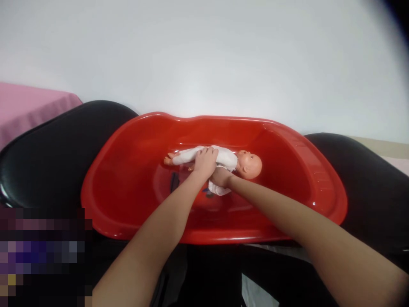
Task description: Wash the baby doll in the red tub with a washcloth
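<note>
A baby doll (225,157) in white clothing lies lengthwise inside a red tub (128,170), its bare head to the right and its feet to the left. My left hand (206,162) rests on the doll's middle, fingers curled over its body. Close beside it, my right hand (221,175) is closed against the doll's near side. From under the right hand hangs a white cloth (219,188); whether it belongs to the doll's clothing I cannot tell. The right fingertips are hidden behind the cloth and the left hand.
Black rounded seats (41,157) flank the tub on the left and right. A pink-covered surface (32,106) stands at the far left. Behind the tub rises a white wall (204,55). Dark markings (174,182) show on the tub's floor. The lower left corner is pixelated.
</note>
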Available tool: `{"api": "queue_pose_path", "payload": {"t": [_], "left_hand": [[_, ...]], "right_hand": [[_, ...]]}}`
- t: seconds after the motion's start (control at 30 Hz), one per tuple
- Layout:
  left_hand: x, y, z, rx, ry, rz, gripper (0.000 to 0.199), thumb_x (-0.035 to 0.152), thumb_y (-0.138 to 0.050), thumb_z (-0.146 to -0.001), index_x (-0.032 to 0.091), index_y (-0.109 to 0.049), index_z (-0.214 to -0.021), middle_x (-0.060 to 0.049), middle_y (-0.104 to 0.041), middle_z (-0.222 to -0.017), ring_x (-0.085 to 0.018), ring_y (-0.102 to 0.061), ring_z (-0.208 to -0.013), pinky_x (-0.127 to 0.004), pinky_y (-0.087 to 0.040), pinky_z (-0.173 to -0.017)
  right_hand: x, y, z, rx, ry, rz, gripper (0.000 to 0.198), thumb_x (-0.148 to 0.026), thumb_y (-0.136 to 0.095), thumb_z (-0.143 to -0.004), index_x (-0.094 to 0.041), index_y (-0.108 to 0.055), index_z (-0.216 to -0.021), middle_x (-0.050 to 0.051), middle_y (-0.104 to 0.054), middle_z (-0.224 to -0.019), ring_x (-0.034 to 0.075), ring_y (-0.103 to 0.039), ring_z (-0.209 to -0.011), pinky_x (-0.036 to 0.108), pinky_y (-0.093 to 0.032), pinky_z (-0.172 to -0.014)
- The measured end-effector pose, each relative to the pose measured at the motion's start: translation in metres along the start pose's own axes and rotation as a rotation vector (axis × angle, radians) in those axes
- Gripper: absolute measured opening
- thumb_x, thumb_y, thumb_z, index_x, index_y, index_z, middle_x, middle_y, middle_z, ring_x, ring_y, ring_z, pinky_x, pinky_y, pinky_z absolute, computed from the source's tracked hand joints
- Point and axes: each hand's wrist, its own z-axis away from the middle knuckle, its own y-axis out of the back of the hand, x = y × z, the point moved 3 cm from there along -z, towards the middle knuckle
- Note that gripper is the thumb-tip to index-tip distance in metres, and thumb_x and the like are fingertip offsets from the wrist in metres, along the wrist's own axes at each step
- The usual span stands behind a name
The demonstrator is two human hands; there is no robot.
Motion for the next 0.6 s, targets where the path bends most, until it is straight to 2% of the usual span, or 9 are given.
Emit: {"api": "queue_pose_path", "payload": {"t": [0.1, 0.17, 0.27, 0.37, 0.47, 0.6], "left_hand": [[0.001, 0.000, -0.001, 0.002, -0.006, 0.008, 0.026, 0.013, -0.043, -0.097, 0.016, -0.058, -0.119, -0.013, -0.061, -0.124, -0.028, -0.053, -0.115, -0.042, -0.042, -0.093], [0.002, -0.001, -0.002, -0.002, -0.016, 0.009, 0.027, 0.012, -0.043, -0.097, 0.016, -0.058, -0.119, -0.013, -0.061, -0.124, -0.028, -0.053, -0.114, -0.042, -0.042, -0.093], [0.002, -0.002, -0.002, -0.001, -0.027, 0.004, 0.027, 0.012, -0.042, -0.097, 0.016, -0.058, -0.118, -0.012, -0.061, -0.124, -0.028, -0.053, -0.114, -0.041, -0.042, -0.094], [0.001, -0.004, -0.002, 0.008, -0.035, 0.003, 0.027, 0.011, -0.042, -0.096, 0.016, -0.058, -0.117, -0.013, -0.061, -0.126, -0.028, -0.053, -0.115, -0.042, -0.043, -0.093], [0.002, -0.003, -0.002, -0.011, -0.049, 0.007, 0.027, 0.011, -0.042, -0.096, 0.016, -0.059, -0.117, -0.013, -0.061, -0.124, -0.027, -0.053, -0.117, -0.041, -0.043, -0.094], [0.004, 0.002, 0.003, -0.060, -0.010, -0.010, 0.028, 0.011, -0.044, -0.094, 0.015, -0.059, -0.118, -0.014, -0.061, -0.122, -0.027, -0.054, -0.115, -0.040, -0.044, -0.096]], "right_hand": [[0.009, -0.008, 0.030, -0.060, 0.121, 0.254, 0.034, -0.005, -0.045, -0.089, -0.003, -0.068, -0.113, 0.024, -0.067, -0.121, 0.030, -0.060, -0.117, 0.043, -0.044, -0.101], [0.013, -0.008, 0.045, -0.066, 0.194, 0.367, 0.033, -0.006, -0.041, -0.092, -0.003, -0.068, -0.111, 0.023, -0.069, -0.113, 0.028, -0.063, -0.108, 0.044, -0.044, -0.097], [0.012, 0.000, 0.053, -0.009, 0.303, 0.385, 0.034, -0.012, -0.036, -0.097, -0.007, -0.069, -0.100, 0.017, -0.070, -0.096, 0.025, -0.063, -0.092, 0.043, -0.043, -0.090], [0.011, 0.011, 0.054, 0.074, 0.400, 0.395, 0.035, -0.015, -0.035, -0.100, -0.011, -0.069, -0.095, 0.014, -0.069, -0.098, 0.024, -0.061, -0.093, 0.041, -0.040, -0.090], [0.016, 0.016, 0.062, 0.079, 0.402, 0.394, 0.033, -0.015, -0.038, -0.100, -0.010, -0.070, -0.098, 0.015, -0.069, -0.106, 0.023, -0.060, -0.100, 0.040, -0.038, -0.094], [0.034, 0.020, 0.090, 0.015, 0.257, 0.352, 0.034, -0.016, -0.038, -0.101, -0.009, -0.071, -0.107, 0.017, -0.069, -0.109, 0.023, -0.061, -0.101, 0.040, -0.039, -0.090]]}}
